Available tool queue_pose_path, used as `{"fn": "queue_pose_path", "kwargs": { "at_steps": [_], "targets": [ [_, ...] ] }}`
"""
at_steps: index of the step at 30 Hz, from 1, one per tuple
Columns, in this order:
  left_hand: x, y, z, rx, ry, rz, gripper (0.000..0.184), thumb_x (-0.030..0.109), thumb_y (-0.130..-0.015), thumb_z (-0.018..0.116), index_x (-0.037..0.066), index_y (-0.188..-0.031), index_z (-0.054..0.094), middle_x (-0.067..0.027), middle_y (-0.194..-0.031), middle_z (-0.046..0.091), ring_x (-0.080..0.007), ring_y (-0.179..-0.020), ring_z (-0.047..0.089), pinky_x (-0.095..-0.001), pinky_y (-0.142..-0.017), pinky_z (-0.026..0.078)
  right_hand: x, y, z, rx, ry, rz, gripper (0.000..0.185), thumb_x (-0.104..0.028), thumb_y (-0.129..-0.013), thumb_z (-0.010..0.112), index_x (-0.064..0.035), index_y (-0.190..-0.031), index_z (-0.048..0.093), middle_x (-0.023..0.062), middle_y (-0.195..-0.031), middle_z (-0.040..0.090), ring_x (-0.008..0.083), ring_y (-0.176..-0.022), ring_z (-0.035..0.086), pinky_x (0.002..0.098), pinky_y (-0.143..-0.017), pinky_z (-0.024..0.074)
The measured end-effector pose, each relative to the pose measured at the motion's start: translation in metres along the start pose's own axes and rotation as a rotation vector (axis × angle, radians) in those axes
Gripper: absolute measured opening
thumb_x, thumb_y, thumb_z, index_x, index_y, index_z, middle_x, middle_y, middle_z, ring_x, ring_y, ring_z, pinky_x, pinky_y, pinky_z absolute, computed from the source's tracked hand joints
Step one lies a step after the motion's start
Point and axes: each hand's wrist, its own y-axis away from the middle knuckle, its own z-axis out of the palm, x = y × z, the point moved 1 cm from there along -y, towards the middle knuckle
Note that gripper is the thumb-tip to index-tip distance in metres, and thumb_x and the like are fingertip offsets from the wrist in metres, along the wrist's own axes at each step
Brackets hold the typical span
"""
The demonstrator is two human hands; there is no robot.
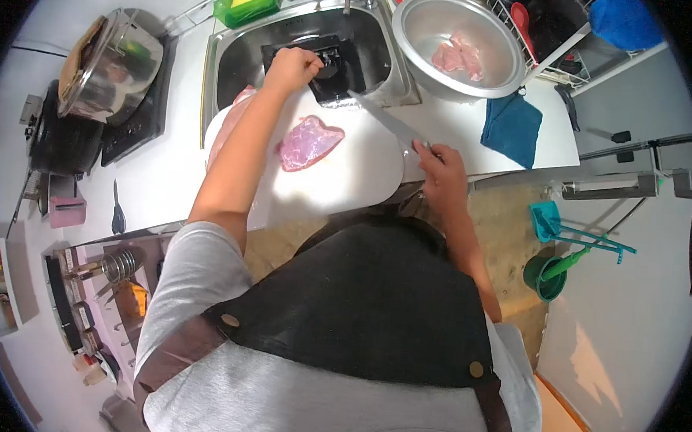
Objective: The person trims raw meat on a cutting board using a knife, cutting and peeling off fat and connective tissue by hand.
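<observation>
My right hand (444, 173) grips a kitchen knife (391, 124) by its handle, the blade pointing left over the far right part of the white cutting board (340, 188). A flat slice of pink raw meat (311, 144) lies in the middle of the board. Another piece of raw meat (224, 136) is at the board's left side, partly hidden behind my left forearm. Over the sink's near edge is my left hand (291, 70), its fingers curled closed; whether anything is in them is hidden.
The metal sink (227, 62) lies behind the board, with a dark tray (347, 73) inside. A large metal bowl (416, 38) with raw meat pieces stands at the right, near a blue cloth (511, 129). A glass-lidded pot (121, 68) and scissors (118, 214) are left.
</observation>
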Motion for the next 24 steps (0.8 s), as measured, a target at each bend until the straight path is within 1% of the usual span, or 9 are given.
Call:
{"fn": "queue_pose_path", "kwargs": {
  "at_steps": [4, 5, 9, 11, 14, 16, 19, 22, 24],
  "targets": [
    [0.007, 0.036, -0.024, -0.033, -0.015, -0.214, 0.013, 0.012, -0.076, 0.063, 0.003, -0.084, 0.070, -0.0158, -0.070, 0.065, -0.0239, -0.063, 0.066, -0.0333, -0.063, 0.051, -0.004, 0.006, -0.007, -0.038, -0.068, 0.101, 0.046, -0.001, -0.071, 0.064, -0.0168, -0.114, 0.065, 0.0095, -0.090, 0.058, 0.0292, -0.083, 0.054, 0.0394, -0.073, 0.0447],
    [0.001, 0.044, -0.025, -0.047, 0.054, -0.265, 0.014, 0.014, -0.077, 0.064, 0.003, -0.085, 0.069, -0.0150, -0.075, 0.066, -0.0227, -0.069, 0.066, -0.0309, -0.064, 0.050, -0.004, 0.005, -0.008, -0.057, -0.064, 0.102, 0.046, 0.000, -0.071, 0.065, -0.0164, -0.113, 0.066, 0.0096, -0.091, 0.058, 0.0286, -0.084, 0.054, 0.0389, -0.073, 0.0448],
    [0.031, 0.098, -0.035, 0.059, 0.216, -0.188, 0.021, 0.022, -0.075, 0.067, 0.002, -0.080, 0.067, -0.0147, -0.078, 0.067, -0.0256, -0.071, 0.065, -0.0333, -0.067, 0.050, 0.001, 0.012, -0.008, -0.042, -0.087, 0.119, 0.044, 0.001, -0.073, 0.064, -0.0152, -0.114, 0.065, 0.0104, -0.089, 0.058, 0.0285, -0.083, 0.054, 0.0377, -0.073, 0.0453],
    [0.054, 0.119, -0.036, -0.254, 0.032, -0.411, 0.037, 0.032, -0.070, 0.071, 0.001, -0.089, 0.067, -0.0168, -0.086, 0.067, -0.0282, -0.077, 0.066, -0.0357, -0.071, 0.050, 0.000, 0.013, -0.010, -0.089, -0.230, 0.249, 0.044, 0.003, -0.075, 0.063, -0.0138, -0.115, 0.064, 0.0120, -0.087, 0.059, 0.0281, -0.080, 0.056, 0.0358, -0.070, 0.0471],
    [0.058, 0.132, -0.018, -0.329, -0.003, -0.476, 0.051, 0.039, -0.064, 0.073, 0.001, -0.097, 0.066, -0.0174, -0.087, 0.067, -0.0299, -0.080, 0.066, -0.0373, -0.073, 0.050, -0.005, 0.011, -0.018, -0.142, -0.390, 0.312, 0.044, 0.005, -0.076, 0.061, -0.0114, -0.117, 0.062, 0.0134, -0.087, 0.060, 0.0273, -0.076, 0.059, 0.0337, -0.068, 0.0489],
    [0.056, 0.136, -0.010, -0.340, 0.085, -0.529, 0.049, 0.038, -0.063, 0.073, 0.001, -0.095, 0.066, -0.0180, -0.085, 0.067, -0.0298, -0.079, 0.065, -0.0368, -0.073, 0.050, -0.007, 0.012, -0.023, -0.178, -0.369, 0.279, 0.044, 0.005, -0.076, 0.061, -0.0105, -0.117, 0.062, 0.0138, -0.088, 0.060, 0.0268, -0.076, 0.060, 0.0331, -0.068, 0.0493],
    [0.067, 0.137, -0.005, -0.231, 0.247, -0.386, 0.043, 0.034, -0.065, 0.071, 0.002, -0.093, 0.065, -0.0179, -0.082, 0.066, -0.0284, -0.077, 0.065, -0.0356, -0.072, 0.050, -0.014, 0.013, -0.030, -0.208, -0.355, 0.257, 0.042, 0.007, -0.078, 0.058, -0.0080, -0.117, 0.061, 0.0130, -0.088, 0.061, 0.0233, -0.076, 0.061, 0.0291, -0.068, 0.0482],
    [0.075, 0.137, 0.001, -0.124, 0.419, -0.392, 0.027, 0.023, -0.069, 0.068, 0.004, -0.087, 0.063, -0.0128, -0.077, 0.065, -0.0224, -0.072, 0.064, -0.0338, -0.068, 0.049, -0.017, 0.020, -0.034, -0.210, -0.375, 0.292, 0.041, 0.007, -0.079, 0.057, -0.0065, -0.117, 0.061, 0.0119, -0.090, 0.062, 0.0205, -0.078, 0.060, 0.0262, -0.069, 0.0467],
    [0.073, 0.136, 0.012, 0.064, 0.742, -0.415, 0.016, 0.011, -0.076, 0.062, 0.004, -0.089, 0.057, -0.0073, -0.077, 0.062, -0.0157, -0.070, 0.061, -0.0299, -0.064, 0.048, -0.017, 0.024, -0.036, -0.204, -0.385, 0.319, 0.040, 0.006, -0.079, 0.057, -0.0065, -0.117, 0.061, 0.0122, -0.091, 0.062, 0.0208, -0.079, 0.061, 0.0267, -0.070, 0.0467]
  ]
}}
